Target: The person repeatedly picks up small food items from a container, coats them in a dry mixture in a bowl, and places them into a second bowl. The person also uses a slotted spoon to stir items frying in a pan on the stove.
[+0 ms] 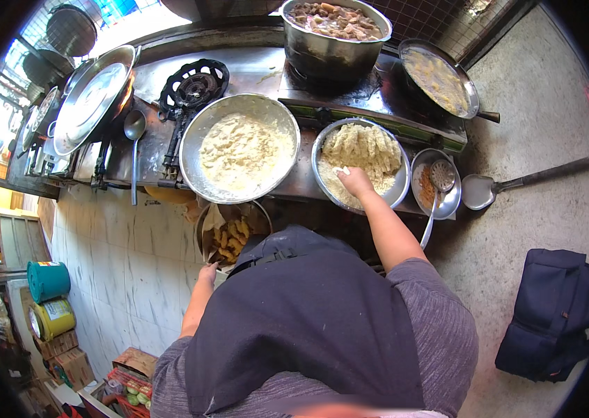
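Observation:
My right hand (355,181) is over the near left part of a metal bowl (405,186) of pale crumbs, where coated pieces lie piled at the back; something whitish shows at its fingertips. My left hand (208,273) is at the near rim of a lined pot (269,217) holding golden fried pieces (232,237), by the edge of its paper liner (214,218). Its fingers are too small to read. Between and beyond my hands stands a wide metal bowl (294,151) of pale, lumpy batter (245,151). Pieces fry in an oil-filled pan (436,81) at the back right.
A large pot (333,60) of meat stands at the back. A skimmer (442,176) rests in a small bowl (454,201), with a metal spatula (478,192) to its right. Left are a ladle (135,125), a cast-iron burner (195,89) and a lidded wok (93,99).

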Tool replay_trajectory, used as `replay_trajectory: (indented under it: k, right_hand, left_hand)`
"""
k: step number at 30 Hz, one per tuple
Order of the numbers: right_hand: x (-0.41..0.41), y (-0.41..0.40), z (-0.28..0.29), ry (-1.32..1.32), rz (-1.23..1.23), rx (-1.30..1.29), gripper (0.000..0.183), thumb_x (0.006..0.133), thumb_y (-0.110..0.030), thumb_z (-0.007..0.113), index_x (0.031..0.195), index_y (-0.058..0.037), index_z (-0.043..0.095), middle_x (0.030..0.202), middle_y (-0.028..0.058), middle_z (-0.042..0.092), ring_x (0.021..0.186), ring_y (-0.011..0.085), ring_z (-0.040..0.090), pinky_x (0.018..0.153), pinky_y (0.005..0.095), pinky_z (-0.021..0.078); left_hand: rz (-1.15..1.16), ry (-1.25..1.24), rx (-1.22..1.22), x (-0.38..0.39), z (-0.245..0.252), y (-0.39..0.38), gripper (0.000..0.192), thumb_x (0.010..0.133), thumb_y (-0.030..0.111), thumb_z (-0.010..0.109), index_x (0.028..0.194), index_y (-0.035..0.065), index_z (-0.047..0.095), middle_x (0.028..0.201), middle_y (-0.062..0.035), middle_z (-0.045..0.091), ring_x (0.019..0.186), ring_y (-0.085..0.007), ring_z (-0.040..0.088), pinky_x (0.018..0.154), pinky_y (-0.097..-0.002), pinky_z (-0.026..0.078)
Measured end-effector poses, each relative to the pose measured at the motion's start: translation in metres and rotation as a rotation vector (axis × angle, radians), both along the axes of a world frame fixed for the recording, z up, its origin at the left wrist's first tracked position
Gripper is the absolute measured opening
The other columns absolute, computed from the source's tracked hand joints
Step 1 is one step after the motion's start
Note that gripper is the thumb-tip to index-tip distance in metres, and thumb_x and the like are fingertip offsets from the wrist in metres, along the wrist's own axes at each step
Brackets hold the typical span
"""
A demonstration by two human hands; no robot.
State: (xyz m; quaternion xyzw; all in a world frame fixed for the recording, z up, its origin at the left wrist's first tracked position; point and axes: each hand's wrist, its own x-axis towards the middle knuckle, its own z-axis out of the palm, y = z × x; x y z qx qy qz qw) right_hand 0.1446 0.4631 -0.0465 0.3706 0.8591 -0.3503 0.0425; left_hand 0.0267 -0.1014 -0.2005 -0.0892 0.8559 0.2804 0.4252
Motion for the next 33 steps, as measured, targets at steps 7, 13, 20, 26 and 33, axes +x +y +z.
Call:
replay_trajectory:
  k: [7, 13, 20, 26, 33]
  right_hand:
    - [0.003, -0.020, 0.000, -0.101, 0.308, 0.235, 0.056, 0.080, -0.038, 0.063, 0.126, -0.0048, 0.057, 0.126, 0.0236, 0.054, 0.120, 0.0392, 0.049, 0.102, 0.0444, 0.0401]
    - [-0.001, -0.004, -0.022, -0.009, 0.194, -0.073, 0.060, 0.070, -0.019, 0.069, 0.126, 0.0010, 0.056, 0.122, 0.0232, 0.060, 0.116, 0.0328, 0.056, 0.099, 0.0392, 0.0426]
    - [-0.005, 0.016, -0.022, 0.117, 0.033, -0.273, 0.043, 0.081, -0.016, 0.066, 0.120, 0.0001, 0.061, 0.108, 0.0154, 0.067, 0.096, 0.0256, 0.063, 0.086, 0.0376, 0.0487]
    - [-0.001, 0.015, -0.009, -0.038, 0.151, 0.144, 0.042, 0.080, -0.028, 0.065, 0.109, 0.0022, 0.065, 0.104, 0.0245, 0.066, 0.098, 0.0383, 0.062, 0.088, 0.0433, 0.0476]
    - [0.015, -0.002, -0.025, -0.096, 0.428, 0.249, 0.054, 0.075, -0.024, 0.066, 0.120, 0.0031, 0.058, 0.122, 0.0299, 0.055, 0.116, 0.0425, 0.052, 0.099, 0.0455, 0.0414]
  left_hand:
    - [-0.068, 0.065, -0.092, 0.001, -0.016, -0.007, 0.048, 0.085, 0.040, 0.066, 0.119, 0.0048, 0.065, 0.113, -0.0131, 0.067, 0.106, -0.0252, 0.062, 0.089, -0.0360, 0.048]
    - [0.002, 0.060, -0.183, 0.005, -0.029, 0.007, 0.054, 0.081, 0.049, 0.062, 0.115, 0.0070, 0.068, 0.112, -0.0101, 0.068, 0.100, -0.0251, 0.065, 0.089, -0.0333, 0.049]
    - [0.165, 0.114, -0.146, 0.016, -0.017, 0.009, 0.061, 0.080, 0.050, 0.060, 0.115, 0.0010, 0.066, 0.117, -0.0191, 0.064, 0.103, -0.0335, 0.063, 0.091, -0.0376, 0.049]
    - [0.152, 0.068, -0.187, 0.036, -0.028, -0.005, 0.056, 0.081, 0.050, 0.060, 0.105, 0.0002, 0.069, 0.107, -0.0217, 0.067, 0.102, -0.0353, 0.063, 0.089, -0.0404, 0.049]
    - [0.097, 0.086, -0.137, 0.037, -0.035, -0.010, 0.054, 0.081, 0.049, 0.063, 0.106, 0.0011, 0.069, 0.109, -0.0210, 0.067, 0.102, -0.0353, 0.064, 0.089, -0.0403, 0.049]
